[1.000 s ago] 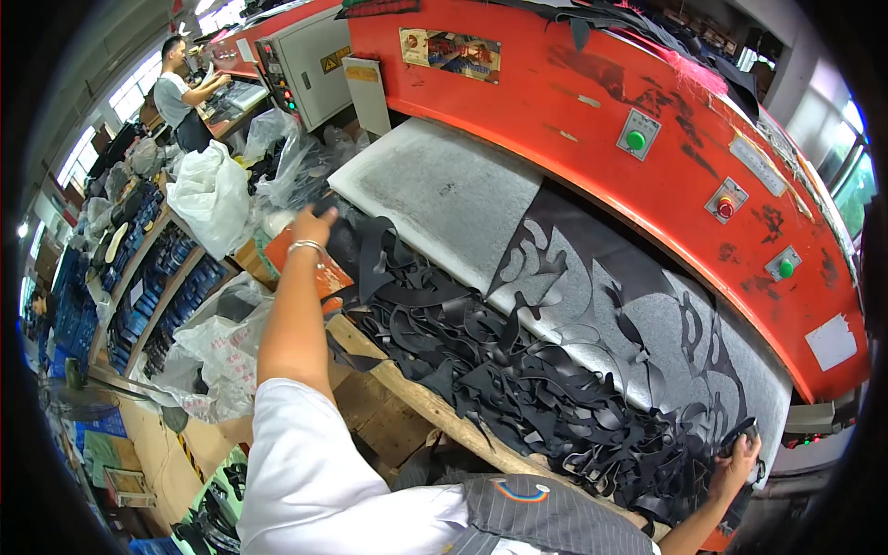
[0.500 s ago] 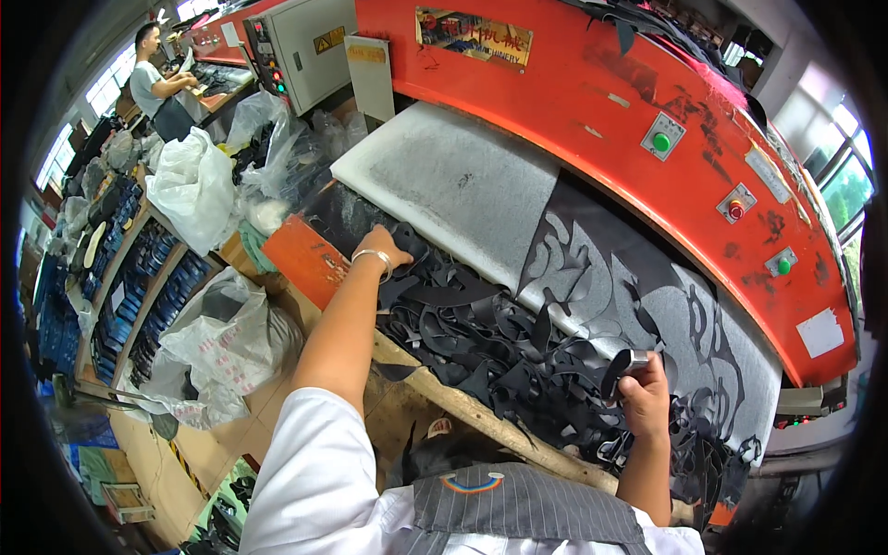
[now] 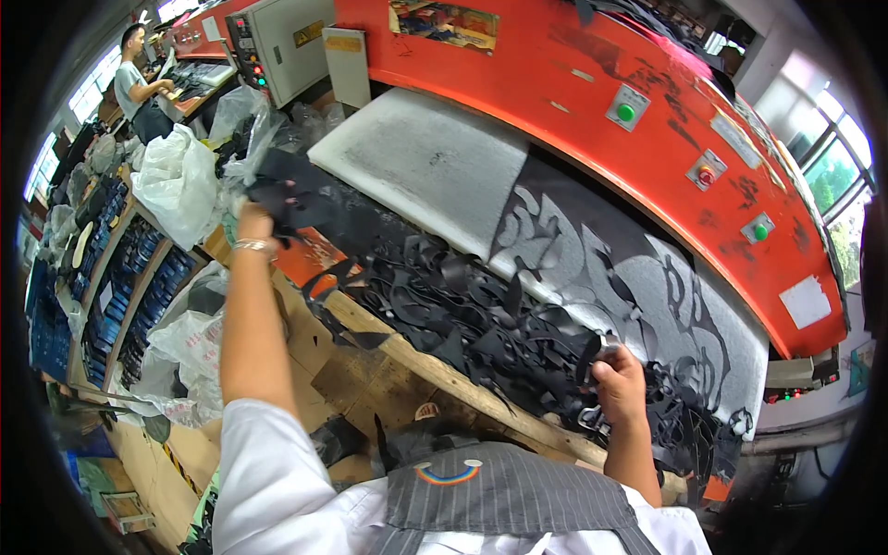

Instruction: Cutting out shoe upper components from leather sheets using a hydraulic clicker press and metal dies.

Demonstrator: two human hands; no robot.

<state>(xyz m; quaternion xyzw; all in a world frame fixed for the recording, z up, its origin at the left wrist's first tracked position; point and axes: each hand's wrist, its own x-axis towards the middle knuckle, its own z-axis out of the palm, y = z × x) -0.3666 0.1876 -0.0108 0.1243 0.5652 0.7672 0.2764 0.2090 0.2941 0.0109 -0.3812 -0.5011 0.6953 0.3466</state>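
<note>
My left hand [image 3: 256, 222] is stretched far out to the left, smeared by motion. Its fingers grip black sheet pieces [image 3: 289, 185], held over the orange end of the bench. My right hand [image 3: 620, 375] is closed around a small metal cutting die [image 3: 592, 356] with a shiny edge, just above the near edge of the cutting board. Below and between my hands spreads a heap of black scraps [image 3: 453, 296]. On the white cutting board [image 3: 416, 148] lies a black sheet [image 3: 564, 208] with curved shapes cut out of it.
Behind the board stands an orange press [image 3: 518, 74] with green and red buttons. A wooden rail [image 3: 444, 393] edges the bench near me. White plastic bags [image 3: 180, 176] and a rack of blue pieces [image 3: 120, 268] are at the left. Another person [image 3: 139, 88] works at the far left.
My left hand has moved from the scrap heap outward to the left, carrying black sheet pieces. My right hand stays near the board with the cutting die. The view has shifted slightly.
</note>
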